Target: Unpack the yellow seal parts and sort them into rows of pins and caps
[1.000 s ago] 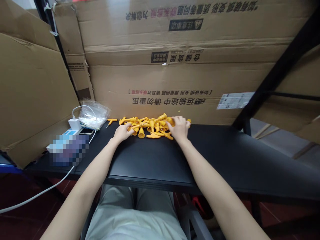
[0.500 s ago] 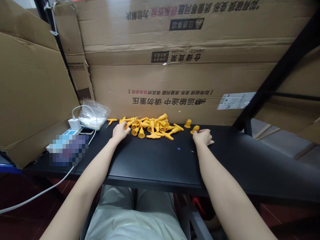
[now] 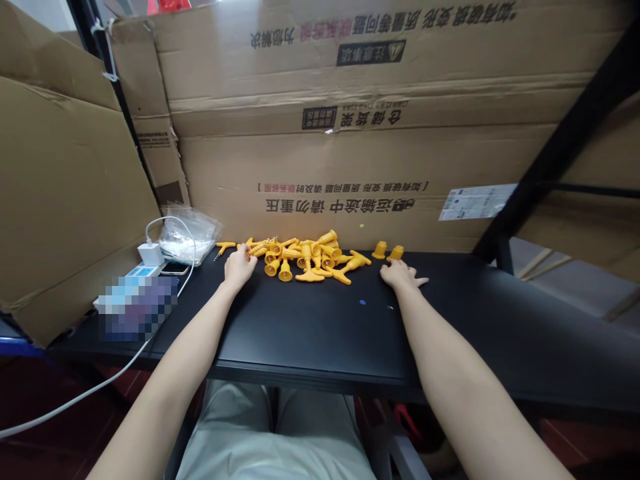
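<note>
A person's two bare hands work over a flat black desk [image 3: 300,327], seen from above; the left hand [image 3: 240,268] has its grip pinched on a yellow plastic tool with a spiral metal tip [image 3: 260,248], held at the left end of a heaped pile of yellow plastic T-shaped handles and bell-shaped pieces [image 3: 307,257]; the right hand [image 3: 403,275] lies well apart, beyond the pile's right end, its grip loosely spread just in front of a yellow bell-shaped plastic cup [image 3: 395,254], though whether the fingertips touch it cannot be told; a second, similar yellow cup [image 3: 379,250] stands just left of that one; a small round blue disc [image 3: 363,302] lies nearer the person; a crumpled clear plastic bag [image 3: 187,230] sits at the far left; behind everything rises a brown cardboard sheet with upside-down printing [image 3: 340,157].
</note>
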{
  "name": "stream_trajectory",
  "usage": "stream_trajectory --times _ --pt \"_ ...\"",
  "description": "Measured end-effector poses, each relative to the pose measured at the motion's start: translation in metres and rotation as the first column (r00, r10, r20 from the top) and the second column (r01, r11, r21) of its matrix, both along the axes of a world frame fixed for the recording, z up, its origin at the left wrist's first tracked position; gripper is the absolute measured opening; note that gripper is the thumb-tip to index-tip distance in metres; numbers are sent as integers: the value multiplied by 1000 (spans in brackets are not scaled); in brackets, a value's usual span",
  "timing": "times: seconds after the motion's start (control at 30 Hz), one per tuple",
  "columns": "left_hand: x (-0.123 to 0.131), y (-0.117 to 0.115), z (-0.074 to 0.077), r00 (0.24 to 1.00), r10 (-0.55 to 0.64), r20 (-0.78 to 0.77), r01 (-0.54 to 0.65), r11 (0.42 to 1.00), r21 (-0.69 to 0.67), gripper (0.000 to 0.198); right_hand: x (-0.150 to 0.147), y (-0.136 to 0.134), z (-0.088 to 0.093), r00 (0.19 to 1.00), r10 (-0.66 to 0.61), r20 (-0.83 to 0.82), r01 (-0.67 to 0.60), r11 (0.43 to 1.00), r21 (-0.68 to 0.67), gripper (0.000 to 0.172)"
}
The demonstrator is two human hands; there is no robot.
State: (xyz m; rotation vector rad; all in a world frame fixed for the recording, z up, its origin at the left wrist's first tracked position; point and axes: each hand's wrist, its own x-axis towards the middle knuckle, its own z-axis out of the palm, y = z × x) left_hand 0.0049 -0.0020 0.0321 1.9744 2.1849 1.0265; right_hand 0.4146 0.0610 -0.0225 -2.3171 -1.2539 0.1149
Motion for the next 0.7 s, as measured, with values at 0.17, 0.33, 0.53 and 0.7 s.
stream_trajectory --times 0.17,0.33,0.53,0.7 --pt "0 1 -1 1000 -7 2 7 1000 -7 24 10 14 -2 993 108 52 -108 994 -1 48" --pt "0 2 -3 1000 -14 -10 14 1000 -14 25 11 22 -2 977 194 86 -187 978 -88 48" --pt "-1 3 -4 1000 1 10 -1 1000 7 25 10 20 3 966 243 89 -226 959 -169 53" --pt "-14 11 -11 988 78 132 -89 993 80 24 9 22 3 969 232 86 -212 958 -194 54"
